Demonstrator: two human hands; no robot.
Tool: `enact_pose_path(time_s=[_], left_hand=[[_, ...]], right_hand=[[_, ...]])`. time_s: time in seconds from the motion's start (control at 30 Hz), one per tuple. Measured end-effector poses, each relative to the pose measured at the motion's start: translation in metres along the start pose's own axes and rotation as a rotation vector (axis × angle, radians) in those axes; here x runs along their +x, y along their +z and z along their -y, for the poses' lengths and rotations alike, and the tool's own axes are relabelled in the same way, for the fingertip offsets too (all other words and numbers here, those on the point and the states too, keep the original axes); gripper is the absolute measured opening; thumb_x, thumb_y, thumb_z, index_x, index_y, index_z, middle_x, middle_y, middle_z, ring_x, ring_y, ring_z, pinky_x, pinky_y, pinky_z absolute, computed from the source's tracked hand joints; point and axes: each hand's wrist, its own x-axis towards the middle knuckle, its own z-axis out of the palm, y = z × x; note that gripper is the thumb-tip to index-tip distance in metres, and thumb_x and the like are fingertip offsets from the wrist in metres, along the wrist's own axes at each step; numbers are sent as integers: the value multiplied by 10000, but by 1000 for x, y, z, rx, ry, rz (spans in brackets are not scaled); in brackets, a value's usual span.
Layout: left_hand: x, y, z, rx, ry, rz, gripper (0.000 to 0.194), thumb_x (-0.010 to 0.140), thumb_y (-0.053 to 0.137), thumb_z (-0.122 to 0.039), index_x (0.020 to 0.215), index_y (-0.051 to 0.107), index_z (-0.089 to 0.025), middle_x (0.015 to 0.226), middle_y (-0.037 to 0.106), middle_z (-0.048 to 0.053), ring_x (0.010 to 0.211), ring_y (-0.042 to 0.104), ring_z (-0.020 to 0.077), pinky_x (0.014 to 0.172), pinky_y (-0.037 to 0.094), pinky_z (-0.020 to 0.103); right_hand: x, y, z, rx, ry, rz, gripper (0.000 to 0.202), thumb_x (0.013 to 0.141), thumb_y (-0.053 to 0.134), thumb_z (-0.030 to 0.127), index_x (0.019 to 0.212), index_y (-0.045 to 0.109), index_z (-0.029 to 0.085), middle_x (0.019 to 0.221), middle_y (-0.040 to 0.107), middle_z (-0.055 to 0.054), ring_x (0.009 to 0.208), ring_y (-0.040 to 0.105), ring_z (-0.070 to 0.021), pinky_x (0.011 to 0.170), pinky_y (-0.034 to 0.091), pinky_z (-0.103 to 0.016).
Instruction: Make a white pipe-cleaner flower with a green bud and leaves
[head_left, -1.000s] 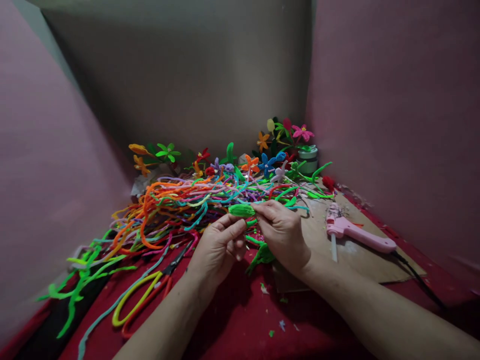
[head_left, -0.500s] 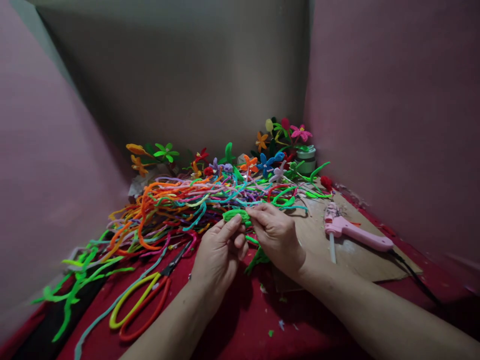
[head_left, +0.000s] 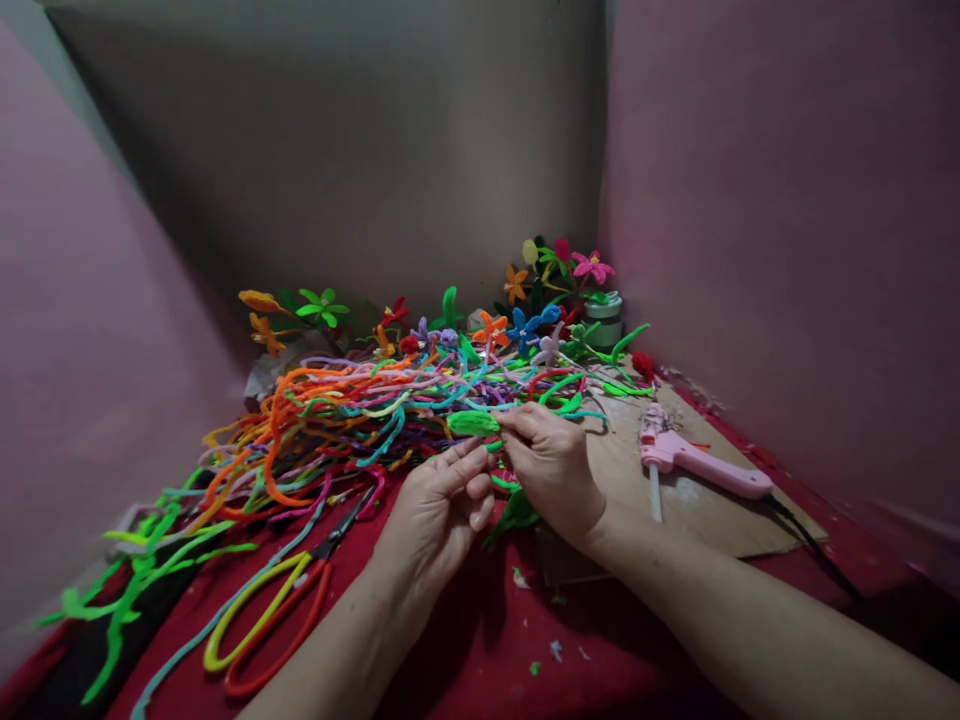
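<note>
A green leaf shaped from fuzzy pipe cleaner (head_left: pixel 471 424) is pinched at its right end between the thumb and fingers of my right hand (head_left: pixel 553 470). Just below the leaf, my left hand (head_left: pixel 442 500) has curled fingers, thumb pressed to the index finger. A short green strand (head_left: pixel 493 446) shows by those fingertips; I cannot tell whether the left hand grips it. More green pipe cleaner (head_left: pixel 517 512) lies under my right hand, partly hidden.
A heap of coloured pipe cleaners (head_left: pixel 337 400) spreads behind my hands. Scissors (head_left: pixel 281 600) with yellow and red handles lie left. A pink glue gun (head_left: pixel 697 465) rests on cardboard (head_left: pixel 720 535) at right. Pipe-cleaner flowers (head_left: pixel 525 328) stand at the back, near a jar (head_left: pixel 603 322).
My left thumb has come off the leaf and the left hand has dropped slightly below it. My right hand keeps hold of the leaf. The view has shifted a little.
</note>
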Motion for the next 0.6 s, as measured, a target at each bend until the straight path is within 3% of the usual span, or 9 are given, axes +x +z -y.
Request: enact_pose_path(time_s=[0.17, 0.27, 0.37, 0.6], left_hand=[[3, -6, -3, 97, 34, -45, 254, 598, 748, -161, 718, 526, -130, 516, 468, -73, 354, 384, 17, 299, 306, 123], [6, -11, -6, 176, 111, -24, 282, 624, 750, -277, 672, 509, -138, 537, 490, -62, 346, 362, 16, 281, 297, 131], [10, -16, -8, 231, 139, -9, 281, 629, 749, -296, 666, 521, -136, 527, 500, -59, 340, 355, 17, 282, 295, 133], [17, -20, -7, 196, 91, 30, 308, 659, 724, -334, 633, 492, -132, 480, 469, -65, 320, 337, 11, 293, 281, 132]], right_hand=[[5, -3, 6, 174, 231, 4, 206, 746, 527, 107, 764, 717, 181, 696, 642, -29, 590, 577, -119, 557, 477, -227], [7, -3, 11, 402, 511, 91, 166, 744, 551, 166, 763, 716, 166, 580, 601, -1, 436, 500, -86, 415, 411, -202], [9, -2, 12, 650, 768, 172, 141, 726, 593, 224, 738, 699, 133, 432, 528, 32, 349, 443, -72, 353, 372, -187], [8, 1, 6, 1065, 942, 189, 191, 600, 734, 273, 658, 660, 107, 591, 613, -1, 358, 451, -44, 294, 357, -160]])
